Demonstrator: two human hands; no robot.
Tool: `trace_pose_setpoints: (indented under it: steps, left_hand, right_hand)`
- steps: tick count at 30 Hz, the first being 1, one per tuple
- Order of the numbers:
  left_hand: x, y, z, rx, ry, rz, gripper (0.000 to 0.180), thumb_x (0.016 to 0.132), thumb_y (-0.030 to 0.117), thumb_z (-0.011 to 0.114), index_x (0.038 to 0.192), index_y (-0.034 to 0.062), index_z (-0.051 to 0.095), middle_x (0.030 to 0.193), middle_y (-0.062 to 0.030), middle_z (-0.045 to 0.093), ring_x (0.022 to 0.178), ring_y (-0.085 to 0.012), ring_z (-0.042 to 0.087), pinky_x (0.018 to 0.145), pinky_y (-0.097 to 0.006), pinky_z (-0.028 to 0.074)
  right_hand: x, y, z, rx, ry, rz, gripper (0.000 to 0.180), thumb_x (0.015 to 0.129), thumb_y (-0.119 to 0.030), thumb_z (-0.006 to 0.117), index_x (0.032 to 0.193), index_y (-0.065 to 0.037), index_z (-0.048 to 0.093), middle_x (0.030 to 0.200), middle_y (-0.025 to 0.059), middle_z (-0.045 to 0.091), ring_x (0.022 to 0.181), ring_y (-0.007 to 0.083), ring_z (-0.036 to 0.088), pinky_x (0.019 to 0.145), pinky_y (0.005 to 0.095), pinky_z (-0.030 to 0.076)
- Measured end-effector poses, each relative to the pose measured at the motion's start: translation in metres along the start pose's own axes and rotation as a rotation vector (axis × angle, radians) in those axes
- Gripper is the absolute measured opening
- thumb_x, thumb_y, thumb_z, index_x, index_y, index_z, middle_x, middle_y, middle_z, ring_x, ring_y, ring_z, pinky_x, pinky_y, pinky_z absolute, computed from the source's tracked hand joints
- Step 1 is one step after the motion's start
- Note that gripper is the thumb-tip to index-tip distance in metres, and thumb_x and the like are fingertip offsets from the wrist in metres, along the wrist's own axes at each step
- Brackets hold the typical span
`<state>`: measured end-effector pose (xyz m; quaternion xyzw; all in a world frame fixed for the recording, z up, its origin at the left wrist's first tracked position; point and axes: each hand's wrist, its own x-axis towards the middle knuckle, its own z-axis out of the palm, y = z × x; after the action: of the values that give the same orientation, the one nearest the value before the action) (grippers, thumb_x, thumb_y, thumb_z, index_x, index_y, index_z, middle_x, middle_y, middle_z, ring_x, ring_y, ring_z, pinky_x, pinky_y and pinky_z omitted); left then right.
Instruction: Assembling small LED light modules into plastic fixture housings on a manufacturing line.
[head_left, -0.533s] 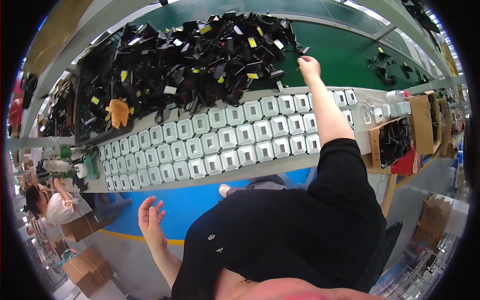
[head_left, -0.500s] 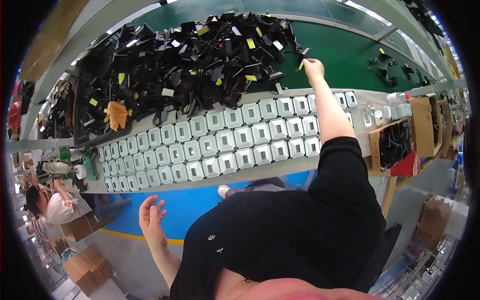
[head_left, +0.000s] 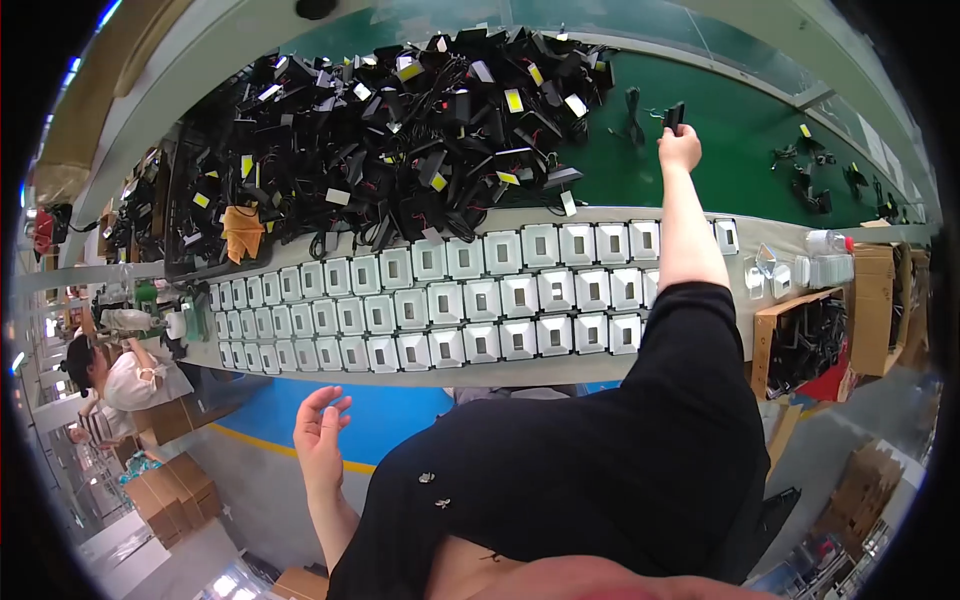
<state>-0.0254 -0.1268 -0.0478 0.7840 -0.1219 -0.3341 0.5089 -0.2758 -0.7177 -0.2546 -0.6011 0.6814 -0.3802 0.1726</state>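
Note:
My right hand (head_left: 680, 152) reaches out over the green mat (head_left: 740, 100), closed on a black box-shaped part (head_left: 675, 116). A thin black cable (head_left: 633, 118) with a pale wire trails from it to the left. Part of the piece is hidden behind my fingers. My left hand (head_left: 320, 436) hangs in front of the table's near edge, fingers loosely bent and apart, holding nothing. Left of my right hand spreads a large heap of black parts (head_left: 430, 140) with cables and yellow or white faces. Nearer me, white square reflector-like frames (head_left: 481, 343) stand in three rows.
An orange cloth (head_left: 242, 233) lies at the heap's left. To the right are a clear bottle (head_left: 828, 242), clear plastic pieces (head_left: 815, 270) and a box of black parts (head_left: 803, 345). Loose black pieces (head_left: 812, 188) lie far right. A co-worker (head_left: 135, 375) sits at left.
My right hand has moved right, away from the heap, with the black part and its cable. The whole view has shifted a little. My left hand stays loosely open.

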Motion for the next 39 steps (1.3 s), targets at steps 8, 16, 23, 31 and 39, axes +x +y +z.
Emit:
trace_pose_setpoints:
  steps: [8, 16, 23, 31, 39]
  left_hand:
    - [-0.002, 0.009, -0.036, 0.003, -0.129, 0.199, 0.026, 0.09, 0.009, 0.046, 0.115, 0.0038, 0.05, 0.111, -0.0071, 0.057, 0.098, -0.0182, 0.058, 0.078, -0.026, 0.045]
    - [-0.028, 0.083, -0.088, -0.423, -0.466, 0.411, 0.046, 0.094, 0.034, 0.04, 0.13, 0.0059, 0.04, 0.125, -0.0088, 0.048, 0.102, -0.0217, 0.058, 0.076, -0.027, 0.047]
    - [-0.072, 0.039, -0.153, -0.733, -0.573, 0.399, 0.05, 0.089, 0.018, 0.05, 0.133, 0.0033, 0.033, 0.109, -0.0083, 0.055, 0.094, -0.0128, 0.056, 0.076, -0.029, 0.049]
    - [-0.111, -0.001, -0.191, -0.761, -0.213, 0.446, 0.056, 0.079, 0.003, 0.059, 0.129, 0.0035, 0.034, 0.112, -0.0091, 0.051, 0.095, -0.0122, 0.054, 0.079, -0.025, 0.046]
    - [-0.117, -0.009, -0.205, -0.766, -0.233, 0.49, 0.06, 0.073, 0.001, 0.063, 0.126, -0.0039, 0.036, 0.114, -0.0107, 0.049, 0.097, -0.0138, 0.053, 0.078, -0.028, 0.049]
  right_hand:
    - [-0.144, -0.179, -0.157, 0.106, -0.237, -1.012, 0.013, 0.076, -0.006, 0.061, 0.088, -0.009, 0.06, 0.095, 0.0071, 0.058, 0.081, 0.0292, 0.06, 0.069, 0.0348, 0.049]
    - [-0.35, -0.337, -0.24, 0.44, -0.557, -1.645, 0.022, 0.064, 0.004, 0.062, 0.084, -0.005, 0.06, 0.094, 0.0071, 0.06, 0.076, 0.0244, 0.061, 0.062, 0.0311, 0.05]
    - [-0.476, -0.372, -0.235, 0.61, -0.583, -1.883, 0.024, 0.059, -0.001, 0.064, 0.082, -0.007, 0.062, 0.087, 0.0028, 0.061, 0.06, 0.0172, 0.055, 0.052, 0.027, 0.042]
    - [-0.525, -0.409, -0.253, 0.6, -0.676, -1.934, 0.03, 0.062, 0.004, 0.061, 0.089, -0.006, 0.056, 0.113, 0.0073, 0.055, 0.08, 0.0227, 0.058, 0.066, 0.0314, 0.047]
    - [-0.539, -0.441, -0.246, 0.381, -0.644, -2.222, 0.018, 0.069, -0.004, 0.059, 0.085, -0.007, 0.053, 0.096, 0.0043, 0.058, 0.091, 0.0221, 0.055, 0.075, 0.0316, 0.046]
